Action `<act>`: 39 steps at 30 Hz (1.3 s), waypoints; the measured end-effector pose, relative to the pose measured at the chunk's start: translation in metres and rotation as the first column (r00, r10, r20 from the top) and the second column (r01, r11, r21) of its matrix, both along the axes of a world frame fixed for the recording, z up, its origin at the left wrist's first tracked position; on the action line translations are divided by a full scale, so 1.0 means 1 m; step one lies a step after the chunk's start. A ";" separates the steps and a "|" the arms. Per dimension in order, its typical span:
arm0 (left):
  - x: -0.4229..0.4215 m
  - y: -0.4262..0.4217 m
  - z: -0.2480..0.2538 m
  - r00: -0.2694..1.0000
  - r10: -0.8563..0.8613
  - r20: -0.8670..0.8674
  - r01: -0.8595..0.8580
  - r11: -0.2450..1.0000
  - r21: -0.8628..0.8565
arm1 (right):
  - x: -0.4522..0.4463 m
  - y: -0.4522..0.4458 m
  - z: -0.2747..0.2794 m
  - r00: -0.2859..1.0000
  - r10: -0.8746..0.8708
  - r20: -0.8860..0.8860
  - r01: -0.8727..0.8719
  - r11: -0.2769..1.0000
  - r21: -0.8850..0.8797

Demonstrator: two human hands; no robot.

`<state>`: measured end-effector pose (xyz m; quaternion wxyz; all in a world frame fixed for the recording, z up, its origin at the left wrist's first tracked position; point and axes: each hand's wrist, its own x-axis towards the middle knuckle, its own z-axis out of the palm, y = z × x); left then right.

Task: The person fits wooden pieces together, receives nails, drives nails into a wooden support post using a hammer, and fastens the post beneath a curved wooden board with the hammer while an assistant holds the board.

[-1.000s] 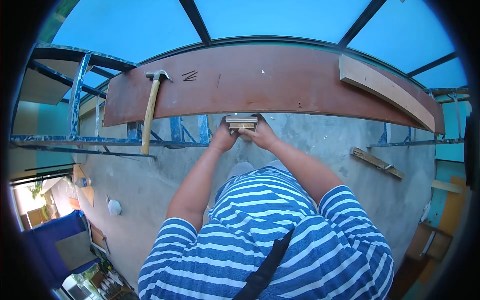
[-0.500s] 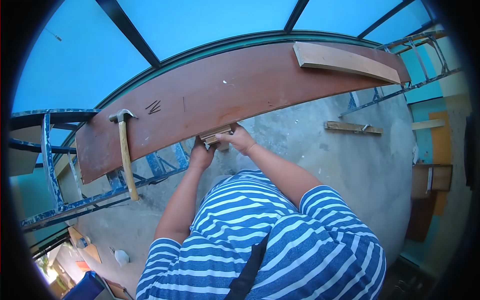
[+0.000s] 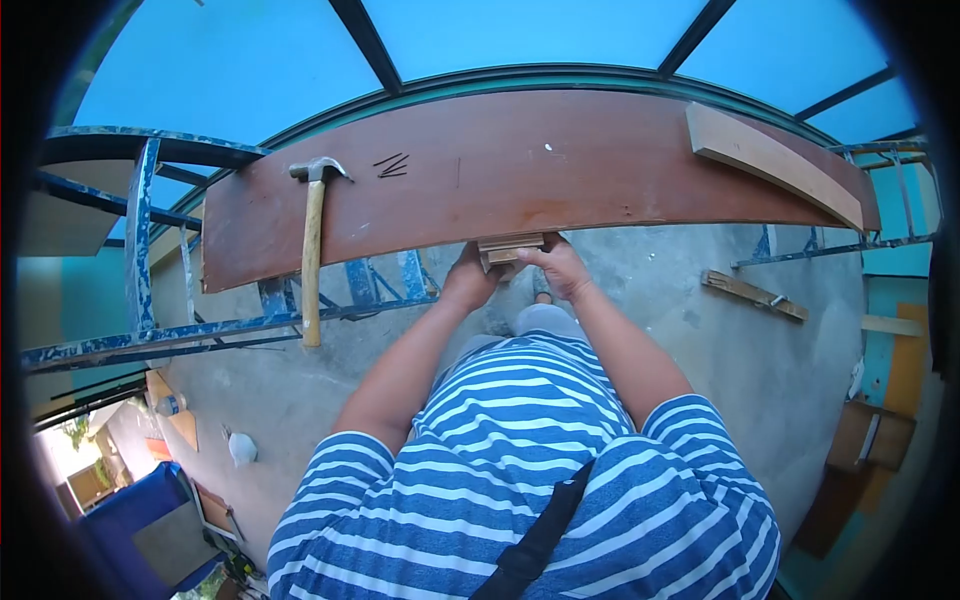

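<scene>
Both hands grip small stacked wood pieces (image 3: 510, 243) at the front edge of a long reddish-brown board (image 3: 420, 215). My left hand (image 3: 468, 280) is closed on their left end, its fingers partly hidden. On the right end, my right hand (image 3: 562, 268) clasps the same pieces with its thumb toward me. To the left, a claw hammer (image 3: 313, 230) lies across the board, its wooden handle jutting past the front edge. Several dark nails (image 3: 392, 165) rest on the board near the hammer head.
A pale plank (image 3: 770, 160) lies on the board's right end. Paint-spattered blue ladder frames (image 3: 142, 235) stand at both ends beneath the board. On the concrete floor lies a wood strip (image 3: 755, 297) at right. Window panes (image 3: 530, 35) line the far side.
My view has turned left, so the board, hammer and hands sit farther right in the picture. Both hands keep hold of the wood pieces at the board's edge.
</scene>
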<state>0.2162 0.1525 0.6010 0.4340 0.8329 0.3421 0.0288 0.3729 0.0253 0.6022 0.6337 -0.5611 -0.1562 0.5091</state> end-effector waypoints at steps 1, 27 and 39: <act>0.000 -0.001 0.002 1.000 0.008 -0.002 -0.008 1.000 -0.023 | 0.000 0.001 -0.002 1.000 -0.004 0.006 0.004 1.000 -0.009; -0.005 -0.003 -0.005 0.998 0.056 -0.027 -0.056 0.998 -0.001 | 0.016 0.011 0.061 0.981 0.177 0.084 -0.087 0.779 -0.621; -0.008 0.003 -0.011 0.997 0.064 -0.047 -0.065 0.998 -0.007 | 0.031 0.099 0.079 -0.199 0.472 0.859 0.115 0.881 -0.458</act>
